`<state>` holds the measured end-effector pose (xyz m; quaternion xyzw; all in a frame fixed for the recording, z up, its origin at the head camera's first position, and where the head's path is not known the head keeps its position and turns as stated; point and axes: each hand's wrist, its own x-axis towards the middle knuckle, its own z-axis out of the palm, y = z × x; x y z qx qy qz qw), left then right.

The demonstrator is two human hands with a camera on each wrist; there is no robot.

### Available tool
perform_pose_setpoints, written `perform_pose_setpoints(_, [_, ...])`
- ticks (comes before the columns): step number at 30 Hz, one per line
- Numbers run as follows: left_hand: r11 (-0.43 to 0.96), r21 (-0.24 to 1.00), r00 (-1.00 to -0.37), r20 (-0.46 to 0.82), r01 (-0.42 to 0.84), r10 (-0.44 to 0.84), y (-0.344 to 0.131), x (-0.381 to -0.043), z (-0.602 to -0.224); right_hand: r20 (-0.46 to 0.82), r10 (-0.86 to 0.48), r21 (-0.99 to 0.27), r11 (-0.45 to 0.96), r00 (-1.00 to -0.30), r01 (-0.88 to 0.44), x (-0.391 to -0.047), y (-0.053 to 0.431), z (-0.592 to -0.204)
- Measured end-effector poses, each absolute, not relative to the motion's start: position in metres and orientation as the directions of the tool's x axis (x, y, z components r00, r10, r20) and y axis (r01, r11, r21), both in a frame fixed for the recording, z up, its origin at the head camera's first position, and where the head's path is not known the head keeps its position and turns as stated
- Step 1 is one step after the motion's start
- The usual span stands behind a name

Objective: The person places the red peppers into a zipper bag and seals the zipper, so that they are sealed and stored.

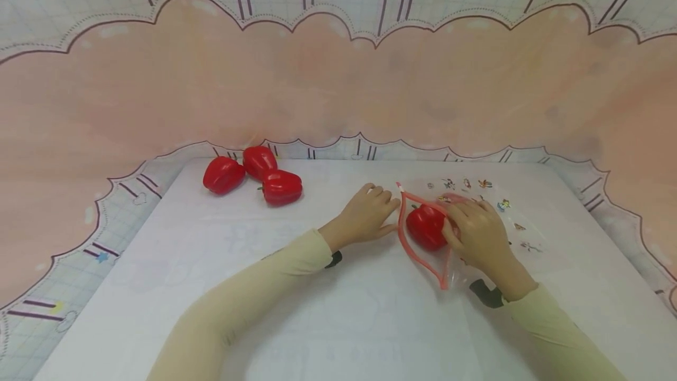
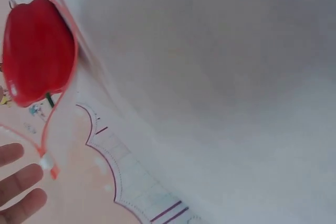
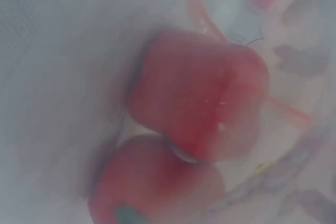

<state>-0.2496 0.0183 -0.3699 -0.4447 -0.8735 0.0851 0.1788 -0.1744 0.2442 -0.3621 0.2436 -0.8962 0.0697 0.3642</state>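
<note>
A clear zip bag (image 1: 420, 260) with a red-orange rim and small printed figures lies on the white table, its mouth spread toward the left. A red bell pepper (image 1: 426, 227) sits just inside the mouth; in the left wrist view this pepper (image 2: 39, 51) shows its green stem. Through hazy plastic, the right wrist view shows a pepper (image 3: 199, 95) and another pepper (image 3: 152, 182) against it. My right hand (image 1: 478, 234) grips the bag's upper side at the rim, thumb beside the pepper. My left hand (image 1: 367, 213) has loosely bent fingers right at the mouth's left edge, near the zip's white slider (image 2: 47, 161).
At the back left of the white table (image 1: 317, 316) lie three more peppers: one on the left (image 1: 224, 175), one behind (image 1: 260, 162) and one in front (image 1: 282, 187). A patterned peach cloth (image 1: 338, 87) rises behind the table and runs along its sides.
</note>
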Motion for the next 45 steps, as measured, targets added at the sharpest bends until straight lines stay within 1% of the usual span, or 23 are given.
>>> perform_pose_setpoints(4, [0.564, -0.284, -0.493, 0.286, 0.776, 0.822, 0.001, -0.245, -0.36, 0.684, -0.379, 0.045, 0.875, -0.624, -0.482, -0.174, 0.244, -0.362])
perform_pose_setpoints(7, [0.565, -0.292, -0.495, 0.281, 0.772, 0.822, -0.015, -0.245, -0.353, 0.682, -0.377, 0.043, 0.876, -0.626, -0.48, -0.174, 0.245, -0.362])
perform_pose_setpoints(12, [0.598, -0.31, -0.552, 0.23, 0.739, 0.801, -0.048, -0.249, -0.339, 0.687, -0.381, 0.047, 0.873, -0.619, -0.485, -0.174, 0.246, -0.362])
perform_pose_setpoints(18, [0.638, -0.317, -0.6, 0.22, 0.702, 0.769, -0.092, -0.264, -0.33, 0.688, -0.377, 0.044, 0.874, -0.62, -0.483, -0.175, 0.246, -0.363])
perform_pose_setpoints(23, [0.682, -0.295, -0.654, 0.204, 0.669, 0.729, -0.127, -0.28, -0.328, 0.685, -0.374, 0.043, 0.877, -0.624, -0.479, -0.174, 0.246, -0.362])
perform_pose_setpoints(29, [0.719, -0.286, -0.71, 0.154, 0.633, 0.687, -0.161, -0.297, -0.334, 0.679, -0.374, 0.043, 0.879, -0.631, -0.475, -0.174, 0.245, -0.362])
perform_pose_setpoints(35, [0.757, -0.275, -0.77, 0.081, 0.593, 0.633, -0.185, -0.305, -0.345, 0.68, -0.379, 0.05, 0.878, -0.627, -0.477, -0.175, 0.245, -0.363])
perform_pose_setpoints(40, [0.808, -0.206, -0.821, 0.03, 0.552, 0.569, -0.195, -0.308, -0.349, 0.686, -0.385, 0.056, 0.874, -0.618, -0.482, -0.176, 0.245, -0.363])
perform_pose_setpoints(45, [0.834, -0.17, -0.848, -0.02, 0.525, 0.53, -0.198, -0.311, -0.351, 0.692, -0.387, 0.06, 0.872, -0.61, -0.485, -0.176, 0.245, -0.364])
